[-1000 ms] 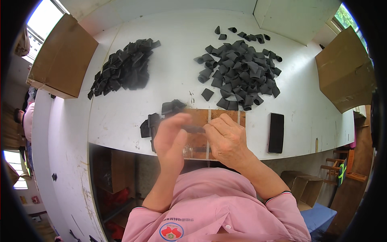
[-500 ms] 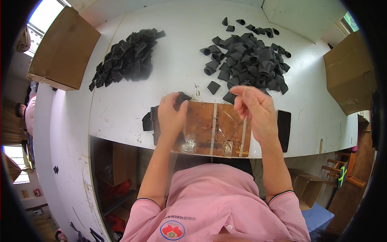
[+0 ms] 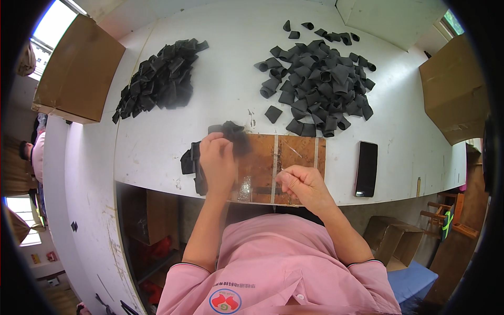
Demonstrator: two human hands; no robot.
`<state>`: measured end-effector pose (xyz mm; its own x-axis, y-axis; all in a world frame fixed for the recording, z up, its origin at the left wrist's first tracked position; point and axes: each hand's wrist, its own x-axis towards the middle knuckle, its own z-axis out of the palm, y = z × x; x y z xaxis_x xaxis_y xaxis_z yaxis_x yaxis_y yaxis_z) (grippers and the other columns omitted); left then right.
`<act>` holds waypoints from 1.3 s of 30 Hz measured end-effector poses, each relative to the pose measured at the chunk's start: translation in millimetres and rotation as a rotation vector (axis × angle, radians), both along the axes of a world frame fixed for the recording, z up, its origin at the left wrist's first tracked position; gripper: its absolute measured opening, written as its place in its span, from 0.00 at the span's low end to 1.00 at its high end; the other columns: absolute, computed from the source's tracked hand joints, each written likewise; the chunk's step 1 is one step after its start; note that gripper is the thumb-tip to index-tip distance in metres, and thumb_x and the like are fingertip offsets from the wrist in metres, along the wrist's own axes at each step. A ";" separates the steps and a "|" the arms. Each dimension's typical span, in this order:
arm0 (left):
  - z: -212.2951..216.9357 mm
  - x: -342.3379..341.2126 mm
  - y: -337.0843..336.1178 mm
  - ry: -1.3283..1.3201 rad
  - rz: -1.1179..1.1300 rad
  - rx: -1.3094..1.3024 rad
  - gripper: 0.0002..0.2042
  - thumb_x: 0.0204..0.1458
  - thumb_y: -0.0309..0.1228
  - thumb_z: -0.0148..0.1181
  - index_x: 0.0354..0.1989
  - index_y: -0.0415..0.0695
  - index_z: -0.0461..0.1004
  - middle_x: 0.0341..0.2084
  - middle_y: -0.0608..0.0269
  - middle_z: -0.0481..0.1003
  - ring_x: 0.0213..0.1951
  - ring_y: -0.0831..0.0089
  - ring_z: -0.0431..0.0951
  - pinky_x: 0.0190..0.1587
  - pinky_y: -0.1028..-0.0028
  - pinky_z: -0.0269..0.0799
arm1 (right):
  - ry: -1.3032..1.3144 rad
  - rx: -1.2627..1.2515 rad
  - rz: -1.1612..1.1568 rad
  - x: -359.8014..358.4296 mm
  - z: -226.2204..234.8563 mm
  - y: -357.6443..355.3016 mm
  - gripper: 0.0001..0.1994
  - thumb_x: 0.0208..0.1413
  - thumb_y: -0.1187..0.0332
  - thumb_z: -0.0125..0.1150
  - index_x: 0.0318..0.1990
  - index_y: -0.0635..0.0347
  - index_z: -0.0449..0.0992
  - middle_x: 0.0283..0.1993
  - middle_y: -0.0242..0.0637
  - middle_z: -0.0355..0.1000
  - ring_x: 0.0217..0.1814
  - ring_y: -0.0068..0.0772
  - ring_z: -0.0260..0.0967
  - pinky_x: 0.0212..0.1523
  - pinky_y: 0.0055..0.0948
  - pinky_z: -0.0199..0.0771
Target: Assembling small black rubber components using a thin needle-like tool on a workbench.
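Left hand [image 3: 218, 165]: fingers curled; grip cannot be determined. Black pieces [image 3: 229, 128]: just beyond its fingertips. Right hand [image 3: 304, 186]: thumb and fingers pressed together, above brown board [image 3: 256, 157].

Bright windows [image 3: 56, 23] flank the white worktable [image 3: 231, 79].

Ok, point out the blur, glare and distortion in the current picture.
Head view: motion blur softens the left hand and nearby small black pieces; head view: glare on the flat brown rectangular board; head view: the white tabletop bows along its front edge.
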<state>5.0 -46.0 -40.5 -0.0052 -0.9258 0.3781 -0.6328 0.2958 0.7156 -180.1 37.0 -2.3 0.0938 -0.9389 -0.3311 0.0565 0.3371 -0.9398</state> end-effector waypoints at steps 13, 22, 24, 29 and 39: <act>42.1 0.0 75.2 1.540 -0.344 0.675 0.04 0.52 0.27 0.50 0.34 0.42 0.67 0.36 0.61 0.71 0.38 0.72 0.71 0.40 0.73 0.67 | -0.469 0.012 -0.084 41.0 7.4 9.4 0.13 0.50 0.65 0.58 0.41 0.63 0.71 0.34 0.31 0.70 0.30 0.18 0.63 0.30 0.17 0.66; 36.7 -20.6 90.5 1.354 -0.183 0.459 0.03 0.52 0.27 0.50 0.32 0.42 0.67 0.30 0.65 0.71 0.32 0.78 0.69 0.37 0.78 0.64 | -0.133 -0.241 -0.166 45.0 16.7 14.7 0.06 0.49 0.75 0.55 0.34 0.67 0.71 0.30 0.31 0.66 0.30 0.19 0.63 0.31 0.19 0.66; 39.4 -21.0 91.8 1.371 -0.239 0.521 0.02 0.52 0.26 0.50 0.32 0.41 0.66 0.31 0.65 0.70 0.32 0.78 0.68 0.38 0.78 0.64 | -0.127 -0.232 -0.144 38.8 18.0 10.5 0.06 0.48 0.76 0.54 0.34 0.68 0.70 0.30 0.32 0.66 0.30 0.20 0.63 0.32 0.19 0.65; 50.5 -0.3 59.5 1.287 -0.448 0.672 0.13 0.53 0.34 0.46 0.39 0.36 0.66 0.31 0.60 0.71 0.33 0.74 0.71 0.36 0.79 0.66 | 0.045 -0.318 0.151 9.5 32.0 -3.2 0.05 0.52 0.76 0.51 0.35 0.65 0.71 0.31 0.28 0.65 0.32 0.15 0.63 0.33 0.14 0.64; 68.4 2.1 40.1 1.111 -0.642 1.154 0.10 0.47 0.31 0.56 0.30 0.35 0.70 0.20 0.62 0.71 0.21 0.78 0.72 0.23 0.81 0.69 | -0.045 -0.305 0.410 -17.9 31.9 -15.7 0.18 0.50 0.75 0.53 0.50 0.64 0.60 0.27 0.29 0.67 0.29 0.16 0.60 0.33 0.15 0.61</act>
